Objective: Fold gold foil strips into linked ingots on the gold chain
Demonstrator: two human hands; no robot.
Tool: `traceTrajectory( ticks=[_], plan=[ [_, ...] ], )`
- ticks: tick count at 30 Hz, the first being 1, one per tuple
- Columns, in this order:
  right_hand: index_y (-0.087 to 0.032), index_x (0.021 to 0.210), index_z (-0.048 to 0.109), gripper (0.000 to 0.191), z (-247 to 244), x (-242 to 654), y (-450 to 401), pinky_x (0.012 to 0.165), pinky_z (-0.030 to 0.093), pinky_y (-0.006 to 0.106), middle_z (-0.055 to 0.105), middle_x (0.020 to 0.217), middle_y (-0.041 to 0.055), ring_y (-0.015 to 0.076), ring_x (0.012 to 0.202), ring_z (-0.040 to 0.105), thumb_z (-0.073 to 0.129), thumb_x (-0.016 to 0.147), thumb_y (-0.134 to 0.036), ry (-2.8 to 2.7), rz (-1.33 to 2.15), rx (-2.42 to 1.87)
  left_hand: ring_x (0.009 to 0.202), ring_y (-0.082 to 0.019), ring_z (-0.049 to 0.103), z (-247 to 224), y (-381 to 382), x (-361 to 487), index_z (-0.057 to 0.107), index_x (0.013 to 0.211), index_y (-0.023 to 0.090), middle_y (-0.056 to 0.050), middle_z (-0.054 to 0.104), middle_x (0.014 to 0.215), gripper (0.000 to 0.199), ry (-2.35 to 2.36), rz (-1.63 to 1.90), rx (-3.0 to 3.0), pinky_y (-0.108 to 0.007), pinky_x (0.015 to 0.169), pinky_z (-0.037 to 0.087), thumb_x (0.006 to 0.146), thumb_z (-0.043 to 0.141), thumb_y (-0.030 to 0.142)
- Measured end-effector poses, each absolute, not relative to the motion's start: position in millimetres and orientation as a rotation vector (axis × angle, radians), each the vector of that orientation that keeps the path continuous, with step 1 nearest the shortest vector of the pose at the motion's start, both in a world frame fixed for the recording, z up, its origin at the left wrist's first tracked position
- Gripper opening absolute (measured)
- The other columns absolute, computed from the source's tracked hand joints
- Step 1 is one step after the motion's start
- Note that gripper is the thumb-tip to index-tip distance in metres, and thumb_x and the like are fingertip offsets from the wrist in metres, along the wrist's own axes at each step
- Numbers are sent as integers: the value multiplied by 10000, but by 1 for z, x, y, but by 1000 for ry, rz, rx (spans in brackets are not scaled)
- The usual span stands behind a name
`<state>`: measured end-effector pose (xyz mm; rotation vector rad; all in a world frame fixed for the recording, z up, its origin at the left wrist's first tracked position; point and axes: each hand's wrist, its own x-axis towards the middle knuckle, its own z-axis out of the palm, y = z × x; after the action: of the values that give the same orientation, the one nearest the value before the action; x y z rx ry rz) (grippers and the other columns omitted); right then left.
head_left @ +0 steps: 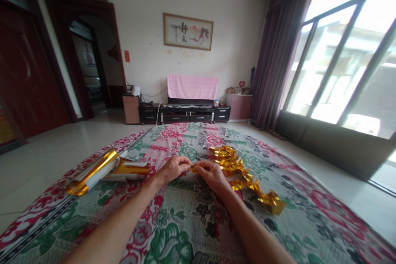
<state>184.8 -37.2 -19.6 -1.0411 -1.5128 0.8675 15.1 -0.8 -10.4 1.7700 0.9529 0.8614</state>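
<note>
My left hand [175, 169] and my right hand [212, 174] meet above the middle of the flowered cloth, fingertips pinched close together. Between them shows a small bit of gold foil paper [193, 168], mostly covered by the fingers. Just right of my right hand lie several folded gold foil pieces [230, 165] in a loose row, curving toward the near right. Left of my left hand rest curled sheets of gold foil paper with a white back: one long roll [95, 171] and a flatter stack [130, 170].
The patterned cloth [170, 241] spreads under everything. Beyond it stands a low black cabinet [176, 118] with a pink cloth [192, 86] draped above. Dark curtains [272, 57] and large windows are on the right; a red door [29, 66] is on the left.
</note>
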Motion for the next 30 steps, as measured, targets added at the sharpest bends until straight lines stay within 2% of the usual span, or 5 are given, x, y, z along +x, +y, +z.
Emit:
traceTrajectory(
  ticks=[6, 11, 20, 30],
  plan=[
    [-155, 721, 698, 207, -20, 186, -36, 600, 413, 228, 655, 685, 18, 124, 624, 541, 580, 698, -323, -1541, 868, -1021, 518, -80, 438, -6, -3, 15, 605, 748, 126, 22, 529, 584, 165, 986, 872, 1918, -193, 512, 342, 679, 538, 260],
    [-142, 695, 700, 201, -17, 186, -40, 591, 397, 215, 647, 659, 14, 113, 608, 524, 577, 707, -300, -1541, 896, -1014, 593, -93, 470, -5, -4, 17, 631, 728, 128, 8, 571, 631, 163, 991, 939, 2035, -193, 578, 368, 667, 573, 268],
    [-152, 772, 714, 273, -14, 187, -42, 563, 378, 203, 625, 652, 1, 107, 598, 498, 544, 730, -362, -1586, 860, -1058, 511, -86, 444, -6, -3, 17, 608, 702, 133, 22, 522, 560, 188, 979, 895, 2029, -196, 513, 357, 703, 525, 302],
    [-141, 648, 688, 293, -16, 188, -42, 519, 340, 213, 565, 561, -5, 95, 533, 438, 591, 686, -415, -1463, 855, -1121, 511, -86, 441, -1, -5, 14, 585, 673, 142, 28, 517, 569, 174, 988, 882, 1860, -199, 513, 355, 662, 543, 310]
  ],
)
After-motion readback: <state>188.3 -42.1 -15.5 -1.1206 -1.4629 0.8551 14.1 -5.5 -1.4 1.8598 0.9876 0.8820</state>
